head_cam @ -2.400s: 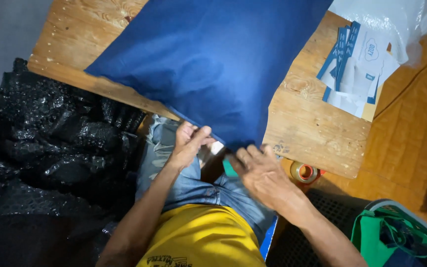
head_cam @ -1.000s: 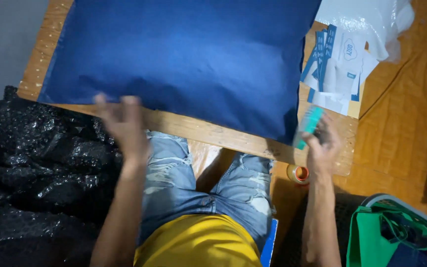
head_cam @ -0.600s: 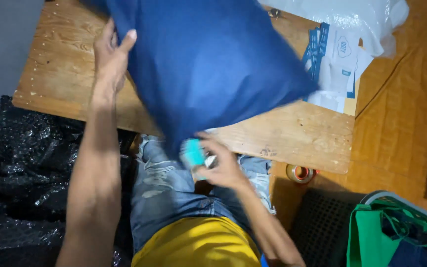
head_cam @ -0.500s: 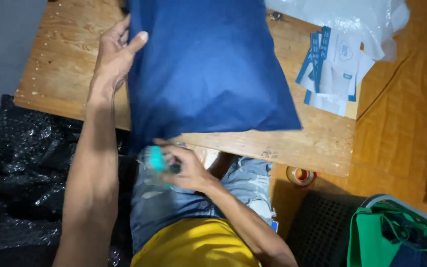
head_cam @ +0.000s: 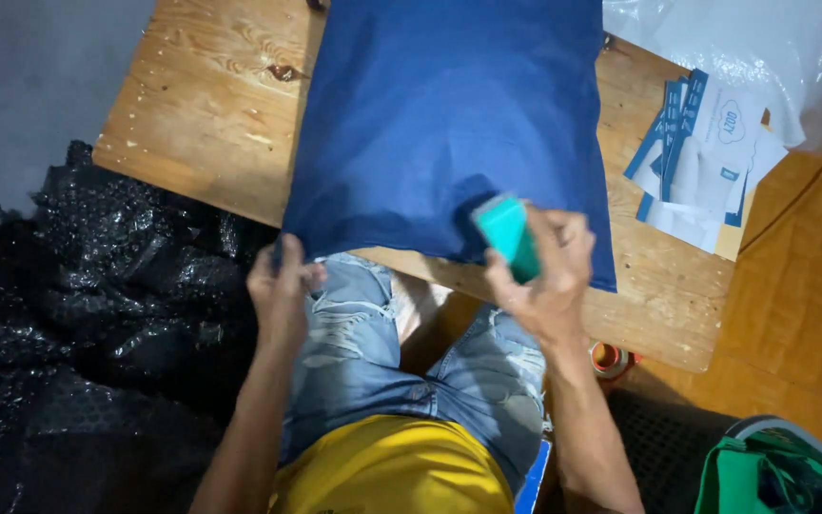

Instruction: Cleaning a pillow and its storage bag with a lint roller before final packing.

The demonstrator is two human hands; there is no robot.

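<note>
Looks like the lint-brushing step: left hand [head_cam: 281, 290] pinches the blue pillowcase [head_cam: 449, 124] corner, right hand [head_cam: 542, 276] grips a teal brush [head_cam: 506, 233]; next needs fabric taut.

Left hand [head_cam: 280, 290] pinches shut; right hand [head_cam: 546, 276] curls, grip closed.

Warm overhead light, fairly bright on the wooden table [head_cam: 211, 124], glare on the clear plastic sheet [head_cam: 725, 38], glints on the black wrap [head_cam: 116, 276], deep shadow under the table, slight motion blur on the teal block [head_cam: 508, 236].
</note>
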